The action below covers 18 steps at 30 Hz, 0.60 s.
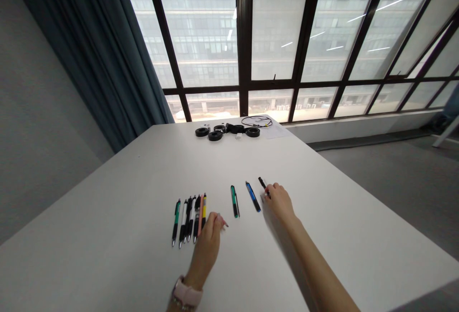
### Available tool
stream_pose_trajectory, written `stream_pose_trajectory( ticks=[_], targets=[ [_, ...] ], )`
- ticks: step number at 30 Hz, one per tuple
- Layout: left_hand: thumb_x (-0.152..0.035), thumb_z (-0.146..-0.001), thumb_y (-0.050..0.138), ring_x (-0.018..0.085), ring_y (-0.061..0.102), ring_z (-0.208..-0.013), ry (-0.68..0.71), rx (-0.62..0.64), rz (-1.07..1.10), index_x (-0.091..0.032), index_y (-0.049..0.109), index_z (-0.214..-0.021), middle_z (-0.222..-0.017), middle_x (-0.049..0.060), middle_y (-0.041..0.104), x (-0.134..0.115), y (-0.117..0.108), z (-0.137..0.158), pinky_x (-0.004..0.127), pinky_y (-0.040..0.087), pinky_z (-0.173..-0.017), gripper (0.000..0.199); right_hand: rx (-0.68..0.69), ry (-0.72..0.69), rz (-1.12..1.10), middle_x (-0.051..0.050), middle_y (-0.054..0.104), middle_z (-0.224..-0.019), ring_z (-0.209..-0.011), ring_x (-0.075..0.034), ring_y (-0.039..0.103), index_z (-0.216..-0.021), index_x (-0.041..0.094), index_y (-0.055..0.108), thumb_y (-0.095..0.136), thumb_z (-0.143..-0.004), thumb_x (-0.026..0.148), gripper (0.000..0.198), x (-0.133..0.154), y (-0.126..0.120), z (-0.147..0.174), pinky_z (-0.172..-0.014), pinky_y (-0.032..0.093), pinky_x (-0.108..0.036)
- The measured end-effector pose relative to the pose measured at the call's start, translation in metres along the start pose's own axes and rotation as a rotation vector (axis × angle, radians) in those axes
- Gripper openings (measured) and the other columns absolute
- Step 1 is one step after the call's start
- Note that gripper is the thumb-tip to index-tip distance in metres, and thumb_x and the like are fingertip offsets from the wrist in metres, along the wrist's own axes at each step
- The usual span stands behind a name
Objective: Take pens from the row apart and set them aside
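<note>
My left hand (210,238) is closed, with what looks like a short pencil (225,224) poking out past the fingers; most of it is hidden. Just left of that hand lies a row of several pens, among them a green pen (176,222), a white pen (183,221) and a yellow pen (204,206) at the row's right end. A pinkish pencil (201,214) lies in the row too. My right hand (279,201) has its fingers closed on a black pen (262,182). Between my hands lie another green pen (234,201) and a blue pen (253,197), apart from each other.
At the far end of the white table (118,192) sit several black tape-like rolls (215,136), a thin black cable (256,121) and a pale sheet (278,132). Windows stand behind the table, and a dark blue curtain (96,53) hangs at the left.
</note>
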<state>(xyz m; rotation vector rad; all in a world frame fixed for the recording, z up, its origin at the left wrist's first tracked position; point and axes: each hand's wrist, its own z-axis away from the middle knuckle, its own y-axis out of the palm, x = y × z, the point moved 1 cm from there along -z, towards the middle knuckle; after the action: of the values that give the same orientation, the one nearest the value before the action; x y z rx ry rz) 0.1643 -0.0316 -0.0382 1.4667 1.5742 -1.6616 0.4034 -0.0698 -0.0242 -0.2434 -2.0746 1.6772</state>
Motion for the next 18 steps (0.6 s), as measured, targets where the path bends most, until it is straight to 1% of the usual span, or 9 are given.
stream_pose_trajectory(
  ticks=[6, 11, 18],
  targets=[
    [-0.045, -0.093, 0.029, 0.019, 0.053, -0.066, -0.015, -0.001, -0.006, -0.024, 0.045, -0.071, -0.068, 0.0, 0.053, 0.0025, 0.0007, -0.0011, 0.031, 0.04, -0.064, 0.035, -0.001, 0.055, 0.035, -0.01, 0.061, -0.097, -0.092, -0.023, 0.056, -0.096, 0.015, 0.064, 0.056, -0.083, 0.017, 0.015, -0.0016, -0.0059, 0.0016, -0.075, 0.037, -0.029],
    [-0.047, -0.092, 0.027, 0.019, 0.053, -0.066, -0.02, 0.012, -0.013, -0.024, 0.044, -0.071, -0.067, 0.0, 0.053, 0.0037, 0.0017, -0.0015, 0.031, 0.04, -0.063, 0.036, 0.027, 0.052, 0.047, -0.011, 0.061, -0.098, -0.093, -0.023, 0.056, -0.094, 0.015, 0.064, 0.056, -0.083, 0.019, 0.014, -0.002, -0.0039, 0.0019, -0.075, 0.037, -0.029],
    [-0.047, -0.092, 0.027, 0.019, 0.055, -0.064, -0.005, 0.008, -0.03, -0.024, 0.046, -0.07, -0.066, 0.001, 0.054, 0.0035, 0.0015, -0.0018, 0.031, 0.041, -0.062, 0.038, 0.028, 0.037, 0.048, -0.011, 0.062, -0.098, -0.092, -0.024, 0.057, -0.094, 0.015, 0.065, 0.054, -0.085, 0.021, 0.016, -0.0001, -0.0016, 0.0016, -0.075, 0.037, -0.03]
  ],
)
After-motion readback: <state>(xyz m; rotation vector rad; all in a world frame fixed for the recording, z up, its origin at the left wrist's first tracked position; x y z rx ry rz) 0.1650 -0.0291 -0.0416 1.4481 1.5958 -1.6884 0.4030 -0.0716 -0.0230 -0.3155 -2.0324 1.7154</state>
